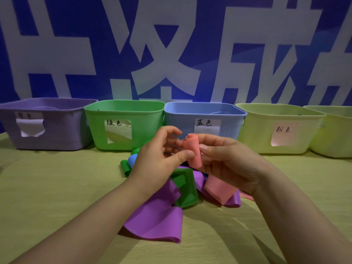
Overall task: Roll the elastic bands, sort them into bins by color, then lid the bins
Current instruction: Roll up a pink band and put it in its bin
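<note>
Above the heap at mid-table, both hands meet on a rolled-up pink elastic band [192, 152], held upright between them, and it is a firm two-sided pinch: the left hand [158, 157] presses its thumb on the roll's near side with fingers curled behind, while the right hand [230, 162] clamps it from the other side, thumb on top. Directly beneath lies the loose pile on the yellow-green tablecloth [57, 187]: a wide flat purple elastic band [158, 220] nearest the person, a dark green folded band [185, 186] on top of it, a flat pink band [219, 189] to the right, and a small blue band [132, 159] with a green roll [125, 169] peeking out past the left wrist. Along the back stand the open plastic bins in a row, each touching or just beside the next: a lilac bin [62, 134], a bright green bin [144, 126], a light blue bin [181, 119], a pale yellow-green bin [257, 134] and another pale bin [335, 138] cut off at the right edge. Four carry handwritten paper labels. Behind them hangs a blue backdrop with huge white characters [163, 54].
</note>
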### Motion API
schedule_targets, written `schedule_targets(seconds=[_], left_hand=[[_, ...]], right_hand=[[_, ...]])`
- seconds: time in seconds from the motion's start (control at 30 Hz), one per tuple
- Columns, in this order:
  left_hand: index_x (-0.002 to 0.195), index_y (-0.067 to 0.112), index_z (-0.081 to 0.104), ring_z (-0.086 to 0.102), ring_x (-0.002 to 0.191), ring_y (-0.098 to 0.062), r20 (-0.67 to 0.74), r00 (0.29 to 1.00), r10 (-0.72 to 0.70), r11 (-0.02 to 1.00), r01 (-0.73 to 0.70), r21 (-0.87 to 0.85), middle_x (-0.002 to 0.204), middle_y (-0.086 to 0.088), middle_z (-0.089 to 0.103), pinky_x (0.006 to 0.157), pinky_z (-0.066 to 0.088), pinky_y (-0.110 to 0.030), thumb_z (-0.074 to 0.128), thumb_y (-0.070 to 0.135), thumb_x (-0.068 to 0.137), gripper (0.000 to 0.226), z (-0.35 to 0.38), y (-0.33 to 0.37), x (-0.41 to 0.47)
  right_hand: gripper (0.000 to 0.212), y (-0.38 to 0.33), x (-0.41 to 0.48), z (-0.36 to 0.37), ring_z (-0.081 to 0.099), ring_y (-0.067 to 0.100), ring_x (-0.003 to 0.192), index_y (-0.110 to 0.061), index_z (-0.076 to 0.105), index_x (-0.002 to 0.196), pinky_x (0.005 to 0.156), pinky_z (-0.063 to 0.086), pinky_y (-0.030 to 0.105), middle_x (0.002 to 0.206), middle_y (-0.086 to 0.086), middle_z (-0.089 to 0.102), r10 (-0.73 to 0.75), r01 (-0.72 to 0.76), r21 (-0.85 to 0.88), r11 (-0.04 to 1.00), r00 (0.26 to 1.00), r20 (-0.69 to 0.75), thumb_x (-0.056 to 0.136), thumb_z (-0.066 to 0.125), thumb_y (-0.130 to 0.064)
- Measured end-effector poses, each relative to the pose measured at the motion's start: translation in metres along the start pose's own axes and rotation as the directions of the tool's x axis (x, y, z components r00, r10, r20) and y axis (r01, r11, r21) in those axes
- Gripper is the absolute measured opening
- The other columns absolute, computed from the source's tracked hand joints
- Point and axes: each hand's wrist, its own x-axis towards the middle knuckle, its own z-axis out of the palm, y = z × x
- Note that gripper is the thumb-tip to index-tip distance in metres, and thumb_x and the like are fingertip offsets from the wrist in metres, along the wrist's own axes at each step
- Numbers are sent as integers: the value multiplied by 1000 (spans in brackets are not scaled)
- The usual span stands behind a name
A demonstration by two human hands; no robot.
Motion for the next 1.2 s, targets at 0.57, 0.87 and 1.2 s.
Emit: schedule_targets(seconds=[0.57, 0.87, 1.2], left_hand=[[74, 7, 60, 62, 60, -11, -14, 998, -54, 974, 50, -223, 63, 0, 68, 60, 51, -19, 71, -8, 67, 20, 6, 6, -1], [69, 16, 62, 60, 57, -4, 27, 999, 25, 999, -24, -32, 59, 5, 66, 59, 49, -16, 67, -8, 71, 25, 17, 18, 13], [96, 17, 67, 62, 77, 3, 151, 987, 51, 973, -15, -230, 86, 8, 69, 71, 49, -11, 58, 1, 86, 20, 90, 42, 67]], right_hand=[[11, 5, 7, 19, 63, 13, 75, -15, 63, 88, 76, 53, 23, 83, 3, 67, -205, 114, -318, 941, 941, -269, 91, 54, -10], [16, -6, 1, 13, 60, 7, 63, -25, 63, 73, 64, 51, 28, 69, -6, 64, -464, 192, -661, 725, 846, -263, 74, 76, -15], [13, -54, -17, -49, 54, 7, 54, -11, 58, 73, 55, 45, 19, 63, 3, 59, -468, 246, -421, 873, 666, -581, 84, 64, -7]])
